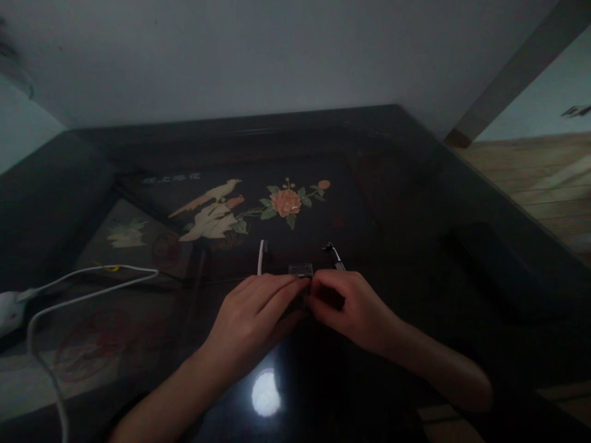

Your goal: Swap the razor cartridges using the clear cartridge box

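Note:
A small clear plastic case (301, 269) shows its far end just beyond my fingertips; its near part is hidden by my hands. My left hand (256, 311) is closed over its left side, with the fingers pressed together. From the right, my right hand (353, 304) pinches at the case's edge, thumb and index finger forming a loop. Just past the left fingers stands out a slim white strip (261, 255) with a dark end. Beyond the right knuckles lies a thin silver-and-black tool (336, 256), partly covered by that hand.
The glossy dark table (406, 203) carries an inlaid bird and flower picture (285, 202). A white cable (96, 299) runs from a white plug (10, 312) at left. At right lies a dark, long object (503, 271). A pale wall (231, 61) rises behind.

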Tool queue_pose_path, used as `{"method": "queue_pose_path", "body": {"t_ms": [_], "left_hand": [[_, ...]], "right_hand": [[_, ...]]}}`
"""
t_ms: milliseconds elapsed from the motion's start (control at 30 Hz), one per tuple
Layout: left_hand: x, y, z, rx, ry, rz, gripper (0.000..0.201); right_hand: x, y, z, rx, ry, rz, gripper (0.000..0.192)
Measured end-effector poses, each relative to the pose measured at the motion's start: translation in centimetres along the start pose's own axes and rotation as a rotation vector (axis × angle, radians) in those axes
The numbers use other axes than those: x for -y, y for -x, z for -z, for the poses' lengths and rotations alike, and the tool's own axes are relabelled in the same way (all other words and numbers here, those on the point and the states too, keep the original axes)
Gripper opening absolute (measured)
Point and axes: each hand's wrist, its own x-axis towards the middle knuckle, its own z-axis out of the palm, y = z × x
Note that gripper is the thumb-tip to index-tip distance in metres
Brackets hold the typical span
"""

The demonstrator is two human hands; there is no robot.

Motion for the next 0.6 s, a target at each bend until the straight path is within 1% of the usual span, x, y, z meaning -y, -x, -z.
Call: {"method": "queue_pose_path", "body": {"t_ms": [133,200,267,333,367,433,500,533,600], "left_hand": [[-0.2,-0.2,0.2,0.05,-0.052,-0.036,0.029],[-0.2,-0.3,0.3,0.07,-0.051,-0.038,0.028],[0.0,-0.3,0.5,0.073,0.002,-0.004,0.029],[0.2,-0.5,0.9,0.055,0.1,0.084,0.031],[0.4,-0.5,1.2,0.033,0.168,0.15,0.032],[0.8,-0.8,1.6,-0.047,0.363,0.299,0.033],[1.3,-1.0,1.9,-0.175,0.651,0.414,0.029],[1.5,-1.2,1.9,-0.248,0.814,0.445,0.026],[2.0,-1.4,1.7,-0.391,1.114,0.464,0.027]], "right_hand": [[0.1,0.1,-0.2,0.026,0.022,-0.004,0.015],[0.0,0.0,-0.2,0.058,0.02,-0.014,0.014],[-0.2,-0.1,0.1,0.08,0.002,-0.006,0.016],[-0.6,-0.4,0.4,0.036,0.016,0.012,0.028],[-0.8,-0.5,0.6,-0.01,0.053,0.014,0.033],[-1.0,-0.9,0.7,-0.085,0.204,0.014,0.038],[-0.8,-1.1,0.4,-0.075,0.369,0.028,0.035],[-0.4,-1.3,0.0,-0.05,0.427,0.045,0.032],[0.6,-1.6,-1.1,-0.008,0.488,0.09,0.02]]}}
